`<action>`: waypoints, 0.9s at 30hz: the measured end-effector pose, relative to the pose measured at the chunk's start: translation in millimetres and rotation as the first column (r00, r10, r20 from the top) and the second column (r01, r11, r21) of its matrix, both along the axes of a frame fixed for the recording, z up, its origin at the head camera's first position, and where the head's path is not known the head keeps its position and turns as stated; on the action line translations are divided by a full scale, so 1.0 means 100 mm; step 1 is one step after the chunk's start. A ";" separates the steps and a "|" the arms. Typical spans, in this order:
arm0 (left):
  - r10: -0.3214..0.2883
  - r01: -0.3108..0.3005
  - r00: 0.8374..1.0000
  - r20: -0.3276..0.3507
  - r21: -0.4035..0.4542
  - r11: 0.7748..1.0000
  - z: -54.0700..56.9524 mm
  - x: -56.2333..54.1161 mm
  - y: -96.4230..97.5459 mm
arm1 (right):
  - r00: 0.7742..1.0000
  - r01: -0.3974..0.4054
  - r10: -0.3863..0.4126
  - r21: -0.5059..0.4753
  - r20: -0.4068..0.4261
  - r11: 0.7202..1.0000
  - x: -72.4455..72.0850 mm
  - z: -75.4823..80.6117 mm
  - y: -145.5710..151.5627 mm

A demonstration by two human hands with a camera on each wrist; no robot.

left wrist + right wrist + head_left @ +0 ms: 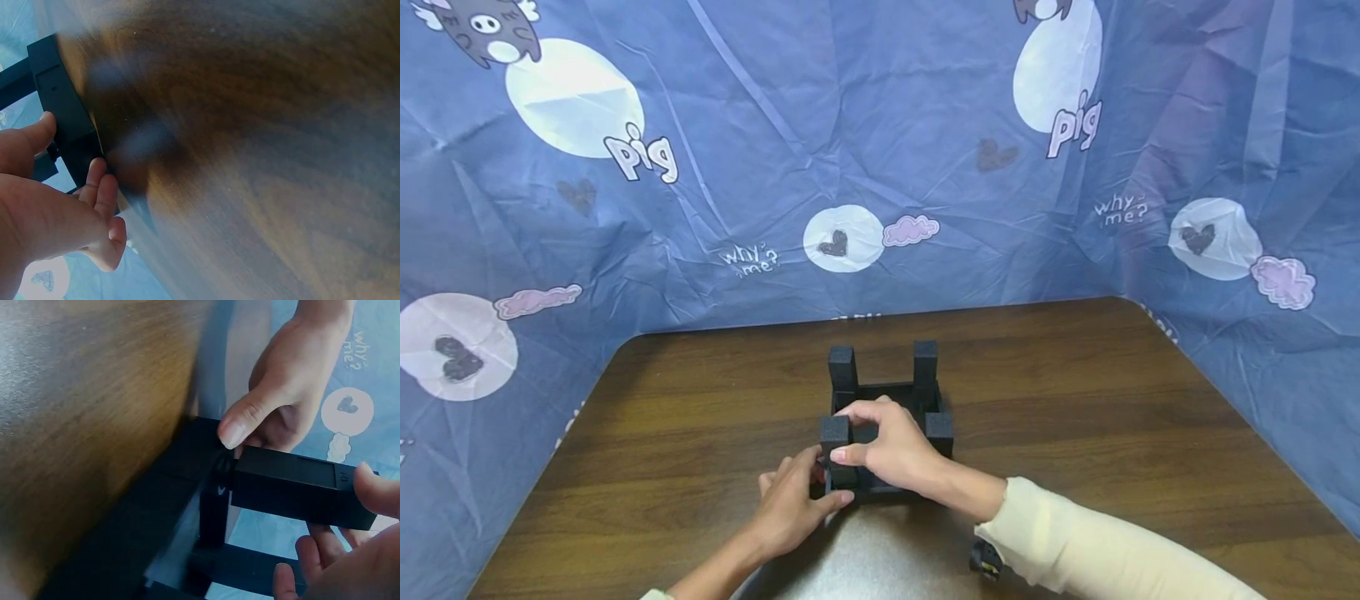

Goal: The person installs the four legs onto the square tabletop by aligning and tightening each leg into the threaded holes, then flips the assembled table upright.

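A black square frame [891,497] lies on the table with a block-like post standing up at each corner. Around its near left post [835,431], my right hand [898,450] has the thumb on the near side and the fingers on the far side. The right wrist view shows that thumb and those fingers on the outer end of the post [294,484]. My left hand [790,508] holds the frame's near left corner at the post's base, thumb in front. A bit of red shows by its fingers. In the left wrist view, its thumb and fingertips touch the black frame [62,100].
The brown wooden table [700,417] extends around the frame. A small black object [986,557] with a yellowish mark lies near my right sleeve [1060,533], partly covered by it. Blue printed cloth [760,167] hangs along the back and both sides.
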State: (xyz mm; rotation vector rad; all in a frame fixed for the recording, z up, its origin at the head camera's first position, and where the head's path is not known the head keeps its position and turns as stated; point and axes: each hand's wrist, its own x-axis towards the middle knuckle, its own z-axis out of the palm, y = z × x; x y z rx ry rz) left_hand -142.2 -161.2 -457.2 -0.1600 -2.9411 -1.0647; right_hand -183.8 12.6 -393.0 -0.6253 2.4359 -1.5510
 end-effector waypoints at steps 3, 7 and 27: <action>-0.001 0.001 1.000 -0.001 0.000 1.000 0.00 0.00 0.00 | 1.000 -0.022 0.022 0.031 -0.017 0.999 0.00 0.01 -0.01; -0.004 0.004 1.000 -0.009 -0.003 1.000 0.01 0.01 0.00 | 0.997 -0.071 0.071 0.007 -0.007 0.997 -0.01 0.00 -0.04; -0.018 0.018 1.000 0.012 0.009 1.000 0.00 0.00 0.00 | 0.992 -0.107 0.113 0.099 -0.061 0.989 -0.04 -0.11 0.00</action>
